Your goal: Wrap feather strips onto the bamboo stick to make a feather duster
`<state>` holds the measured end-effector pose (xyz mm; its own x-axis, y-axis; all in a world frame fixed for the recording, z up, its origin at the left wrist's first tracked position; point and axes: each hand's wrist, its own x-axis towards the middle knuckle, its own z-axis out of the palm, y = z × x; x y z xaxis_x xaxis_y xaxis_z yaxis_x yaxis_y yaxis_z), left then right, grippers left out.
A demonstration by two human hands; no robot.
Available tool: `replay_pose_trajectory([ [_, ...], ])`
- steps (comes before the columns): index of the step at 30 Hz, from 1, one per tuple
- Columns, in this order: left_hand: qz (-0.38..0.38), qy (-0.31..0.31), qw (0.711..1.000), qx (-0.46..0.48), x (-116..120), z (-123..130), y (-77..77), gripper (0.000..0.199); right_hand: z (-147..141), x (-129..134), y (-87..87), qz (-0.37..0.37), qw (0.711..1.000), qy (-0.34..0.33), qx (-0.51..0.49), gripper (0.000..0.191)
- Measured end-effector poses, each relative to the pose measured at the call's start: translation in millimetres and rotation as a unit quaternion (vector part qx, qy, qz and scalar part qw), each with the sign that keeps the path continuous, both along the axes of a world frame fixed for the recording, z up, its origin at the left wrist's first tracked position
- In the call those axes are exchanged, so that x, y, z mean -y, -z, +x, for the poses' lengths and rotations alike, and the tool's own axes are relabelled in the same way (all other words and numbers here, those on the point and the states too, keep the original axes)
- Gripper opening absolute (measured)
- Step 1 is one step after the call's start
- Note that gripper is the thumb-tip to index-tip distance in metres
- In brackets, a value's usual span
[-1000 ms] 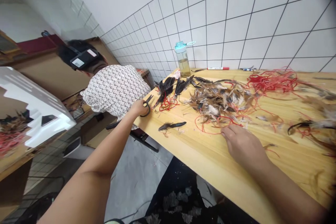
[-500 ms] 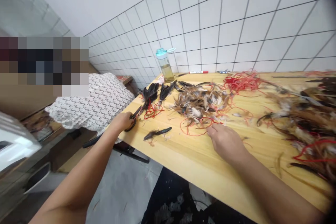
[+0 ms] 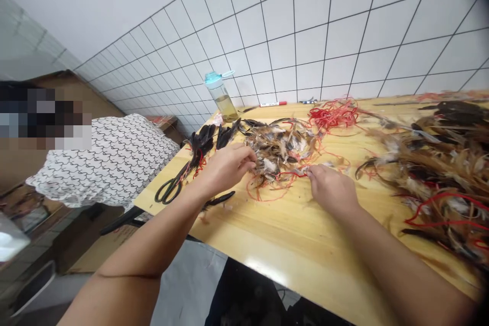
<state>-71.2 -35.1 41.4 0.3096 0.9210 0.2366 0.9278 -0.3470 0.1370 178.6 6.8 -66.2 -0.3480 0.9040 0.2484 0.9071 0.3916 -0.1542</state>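
Note:
My right hand is closed in a pinch over the table, on a red string at the near edge of a pile of brown and white feathers. A small whitish bit shows at its fingertips. My left hand hovers at the pile's left edge, fingers loosely curled and slightly apart, with nothing visible in them. Black-handled scissors lie on the table left of it, their blades running under black feathers. A dark feather lies below my left hand, partly covered by the forearm.
At the back stand a bottle with a turquoise lid, a red-and-white marker and a tangle of red string. A larger heap of feathers covers the right side. A person in a patterned top is beyond the table's left edge.
My left hand has let go of the scissors and moved right to the feather pile. The scissors stay on the table. My right hand keeps its pinch near the red string. The view has shifted.

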Motion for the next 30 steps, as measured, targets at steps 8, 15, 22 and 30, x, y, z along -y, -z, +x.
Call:
replay_pose_trajectory([
  [8, -0.033, 0.031, 0.999, -0.03, -19.4, 10.8, 22.9, 0.013, -0.9, -4.5, -0.8, -0.055, 0.997, 0.029, -0.054, 0.029],
  [15, 0.033, 0.12, 0.988, -0.092, -65.4, 15.6, 51.7, 0.032, 2.0, -6.3, 1.2, -0.026, 0.995, 0.029, -0.097, 0.03],
  [22, 0.055, 0.164, 0.977, -0.123, -75.7, 21.1, 79.3, 0.018, 3.3, -7.9, 1.1, -0.036, 0.994, 0.04, -0.097, 0.031],
  [30, 0.108, 0.087, 0.984, 0.111, -75.2, -0.4, 76.1, 0.022, 4.7, -9.1, 3.6, -0.036, 0.992, 0.041, -0.117, 0.033],
])
